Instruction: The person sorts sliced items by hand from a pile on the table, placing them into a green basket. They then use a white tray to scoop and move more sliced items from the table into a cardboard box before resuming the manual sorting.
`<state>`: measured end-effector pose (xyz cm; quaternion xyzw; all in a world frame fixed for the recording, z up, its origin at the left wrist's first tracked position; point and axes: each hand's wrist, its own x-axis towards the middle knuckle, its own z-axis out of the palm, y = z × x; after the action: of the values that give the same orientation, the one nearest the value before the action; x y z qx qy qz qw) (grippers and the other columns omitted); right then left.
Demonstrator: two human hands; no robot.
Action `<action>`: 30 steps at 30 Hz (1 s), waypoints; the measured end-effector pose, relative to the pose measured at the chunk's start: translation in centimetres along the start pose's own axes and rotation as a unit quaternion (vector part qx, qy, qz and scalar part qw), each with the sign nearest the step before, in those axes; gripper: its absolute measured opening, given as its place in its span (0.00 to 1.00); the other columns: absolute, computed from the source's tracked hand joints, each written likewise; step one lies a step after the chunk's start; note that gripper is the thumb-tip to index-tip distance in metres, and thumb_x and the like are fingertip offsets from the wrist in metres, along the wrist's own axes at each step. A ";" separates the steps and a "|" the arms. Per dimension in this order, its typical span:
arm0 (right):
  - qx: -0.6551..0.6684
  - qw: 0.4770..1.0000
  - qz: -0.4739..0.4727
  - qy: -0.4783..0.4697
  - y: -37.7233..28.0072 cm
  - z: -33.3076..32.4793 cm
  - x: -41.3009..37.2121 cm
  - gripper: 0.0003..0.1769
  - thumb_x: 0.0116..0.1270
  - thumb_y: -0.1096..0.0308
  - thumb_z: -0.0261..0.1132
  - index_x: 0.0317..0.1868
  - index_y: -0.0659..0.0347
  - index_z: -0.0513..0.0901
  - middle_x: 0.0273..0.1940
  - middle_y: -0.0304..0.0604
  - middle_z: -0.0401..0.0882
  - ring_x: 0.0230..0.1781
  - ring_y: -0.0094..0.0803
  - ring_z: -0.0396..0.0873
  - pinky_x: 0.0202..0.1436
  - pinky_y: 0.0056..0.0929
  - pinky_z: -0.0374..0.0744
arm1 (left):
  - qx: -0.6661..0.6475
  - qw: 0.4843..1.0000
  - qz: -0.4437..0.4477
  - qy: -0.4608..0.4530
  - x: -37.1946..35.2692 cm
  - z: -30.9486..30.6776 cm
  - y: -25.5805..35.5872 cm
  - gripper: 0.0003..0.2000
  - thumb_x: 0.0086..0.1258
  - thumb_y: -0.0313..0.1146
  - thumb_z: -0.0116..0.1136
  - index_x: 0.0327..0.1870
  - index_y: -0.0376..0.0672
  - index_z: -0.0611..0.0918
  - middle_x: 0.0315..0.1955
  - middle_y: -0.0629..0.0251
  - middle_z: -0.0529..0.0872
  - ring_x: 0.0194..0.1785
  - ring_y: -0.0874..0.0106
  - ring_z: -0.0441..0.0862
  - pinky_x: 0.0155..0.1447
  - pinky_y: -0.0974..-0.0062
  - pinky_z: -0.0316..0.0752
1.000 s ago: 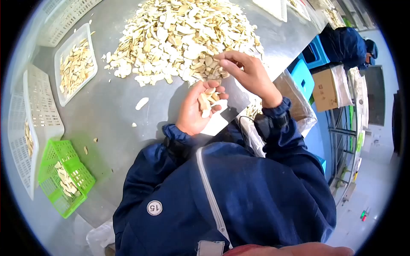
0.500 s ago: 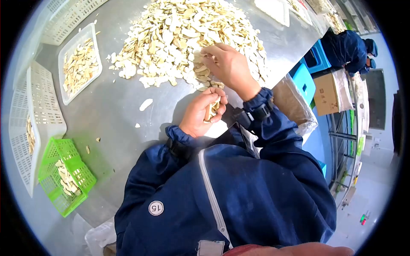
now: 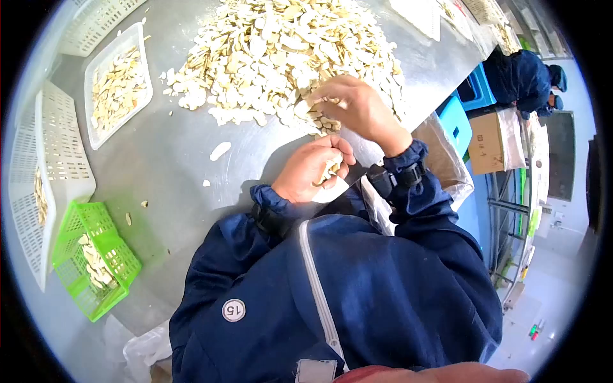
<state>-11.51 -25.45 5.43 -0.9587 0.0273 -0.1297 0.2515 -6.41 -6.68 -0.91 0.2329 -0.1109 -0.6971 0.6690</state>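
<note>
A large heap of pale, dried-looking slices (image 3: 268, 57) lies on the metal table (image 3: 185, 153). My left hand (image 3: 313, 169) is at the near side of the heap, its fingers curled round several of these slices (image 3: 330, 167). Just above and to the right, my right hand (image 3: 364, 112) hovers over the heap's near edge. Its thumb and fingers are bent but apart, slightly blurred, and I see nothing between them. A single slice (image 3: 220, 150) rests on the table left of my left hand.
At the left stand a white shallow tray of slices (image 3: 145, 83), a white perforated basket (image 3: 70, 137) and a green basket (image 3: 128, 255). A lined box (image 3: 440, 159) and blue bins (image 3: 454, 124) are right of the table. Another person (image 3: 520, 76) is at the far right.
My right hand has moved slightly right and down, and its fingers have spread a little. My left hand has shifted slightly right, still closed round the slices. The view has shifted a little.
</note>
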 end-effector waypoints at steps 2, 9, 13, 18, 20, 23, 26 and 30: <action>-0.003 0.998 -0.055 -0.015 -1.0 1.2 0.7 0.09 0.70 0.68 0.72 0.50 0.52 0.91 0.52 0.43 0.88 0.51 0.44 0.85 0.53 0.39 0.84 | 0.002 1.000 -0.017 -0.009 0.0 0.0 0.0 0.09 0.80 0.32 0.49 0.50 0.39 0.79 0.42 0.64 0.82 0.38 0.76 0.79 0.27 0.82 0.67; -0.046 0.995 0.079 0.027 -0.3 -0.1 -0.7 0.10 0.72 0.67 0.72 0.51 0.56 0.90 0.46 0.44 0.89 0.46 0.47 0.86 0.50 0.39 0.84 | 0.011 1.000 -0.004 -0.010 -0.2 0.5 0.3 0.09 0.82 0.33 0.48 0.50 0.38 0.79 0.41 0.63 0.82 0.37 0.77 0.79 0.27 0.83 0.67; 0.105 0.976 0.173 -0.084 -1.0 -3.3 -1.9 0.10 0.73 0.64 0.70 0.50 0.57 0.91 0.40 0.46 0.90 0.41 0.48 0.87 0.48 0.41 0.84 | 0.022 0.999 -0.011 -0.028 -0.2 0.1 0.0 0.09 0.83 0.33 0.47 0.49 0.38 0.79 0.40 0.63 0.82 0.36 0.77 0.79 0.27 0.83 0.67; -0.043 0.994 0.082 0.063 0.5 -0.6 -1.4 0.09 0.69 0.66 0.72 0.48 0.55 0.91 0.42 0.46 0.89 0.45 0.48 0.86 0.50 0.42 0.84 | 0.028 0.999 -0.032 -0.016 -0.1 0.6 0.2 0.08 0.82 0.32 0.48 0.49 0.38 0.78 0.41 0.63 0.82 0.35 0.76 0.79 0.26 0.83 0.66; -0.048 0.997 0.023 0.060 -0.1 0.7 -0.7 0.08 0.67 0.67 0.72 0.46 0.54 0.91 0.45 0.44 0.88 0.49 0.47 0.85 0.52 0.42 0.84 | 0.031 0.999 -0.032 -0.010 -0.2 0.7 0.3 0.08 0.82 0.32 0.48 0.49 0.38 0.78 0.41 0.62 0.82 0.35 0.76 0.79 0.26 0.83 0.66; -0.022 1.000 -0.001 0.017 0.2 1.2 -1.2 0.08 0.66 0.68 0.71 0.45 0.54 0.90 0.46 0.43 0.88 0.48 0.48 0.84 0.53 0.43 0.84 | 0.033 0.999 -0.037 -0.006 -0.2 0.8 0.4 0.08 0.83 0.32 0.48 0.49 0.38 0.79 0.40 0.62 0.82 0.35 0.76 0.78 0.26 0.83 0.66; -0.041 0.999 0.030 -0.002 0.4 -0.4 -3.1 0.07 0.68 0.68 0.70 0.45 0.54 0.90 0.45 0.42 0.88 0.48 0.48 0.85 0.54 0.43 0.84 | 0.022 0.999 -0.035 -0.012 -0.2 0.8 0.3 0.09 0.83 0.32 0.47 0.48 0.37 0.79 0.40 0.62 0.81 0.36 0.77 0.78 0.27 0.84 0.66; -0.093 0.990 0.094 0.056 -0.4 -2.0 -5.8 0.07 0.69 0.69 0.69 0.46 0.53 0.90 0.43 0.42 0.88 0.47 0.46 0.86 0.52 0.42 0.84 | 0.059 0.995 -0.062 -0.056 -0.6 1.0 0.9 0.10 0.84 0.33 0.47 0.49 0.37 0.79 0.40 0.61 0.82 0.35 0.77 0.78 0.27 0.84 0.68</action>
<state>-17.61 -25.32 5.92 -0.9622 0.1437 -0.1562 0.1704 -6.09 -6.32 0.50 0.2391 -0.1738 -0.7416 0.6022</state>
